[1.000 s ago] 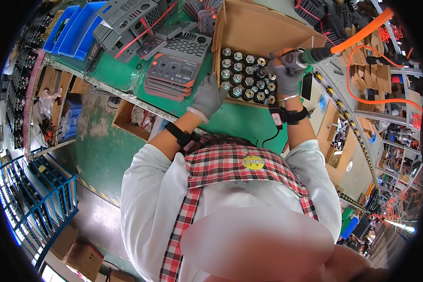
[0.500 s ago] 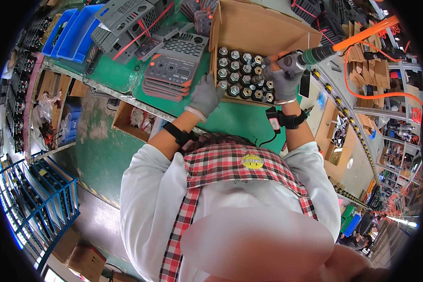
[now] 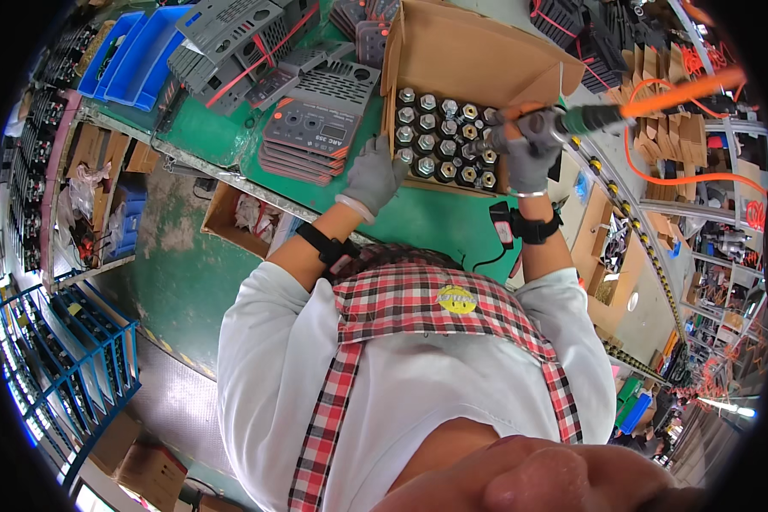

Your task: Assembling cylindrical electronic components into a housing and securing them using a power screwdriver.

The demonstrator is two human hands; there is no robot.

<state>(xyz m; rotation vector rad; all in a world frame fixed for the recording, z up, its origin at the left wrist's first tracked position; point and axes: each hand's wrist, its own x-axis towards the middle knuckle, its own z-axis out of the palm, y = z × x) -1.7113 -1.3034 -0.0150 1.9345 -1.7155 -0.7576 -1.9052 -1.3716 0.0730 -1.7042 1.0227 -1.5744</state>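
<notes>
An open cardboard box [image 3: 486, 53] holds rows of black-sided fittings with silver hex nuts [image 3: 427, 120] on top; some show brass centres. At its near left corner is my left hand [image 3: 372, 177], in a grey glove, fingers outside the wall and thumb at the rim, closed on the box. My right hand [image 3: 529, 164], gloved too, is wrapped round a grey air wrench [image 3: 539, 128]. The wrench lies over the box's right side, its nose pointing left at the fittings. An orange air hose [image 3: 683, 92] runs from its back end. The wrench's tip is hard to make out.
Left of the box lies a stack of grey printed panels [image 3: 303, 141] on the green tabletop [image 3: 435, 218]. Blue bins [image 3: 136, 60] and strapped grey housings [image 3: 247, 51] stand farther left. A roller track [image 3: 627, 213] runs along the right.
My right hand and the air wrench have shifted slightly right and a little nearer me, the hose swinging lower. My left hand stays at the box corner.
</notes>
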